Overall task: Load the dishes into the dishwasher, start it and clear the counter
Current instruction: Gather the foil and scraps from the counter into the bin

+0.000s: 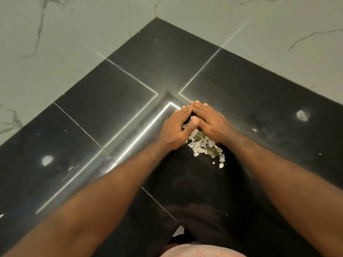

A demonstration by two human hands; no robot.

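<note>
A small heap of food scraps [206,147], pale flakes with some green pieces, lies on the glossy black counter [111,101] in a corner of the kitchen. My left hand [176,128] and my right hand [209,119] lie flat on the counter on the far side of the heap. Their fingertips meet, forming a wedge around the scraps. The fingers of both hands are straight and hold nothing. Part of the heap is hidden under my palms.
Marble-patterned wall tiles [55,43] meet the counter at the back corner [156,18]. Two pale smudges [302,115] [47,160] sit on the counter to the right and left. The counter's front edge [178,225] is just below my arms.
</note>
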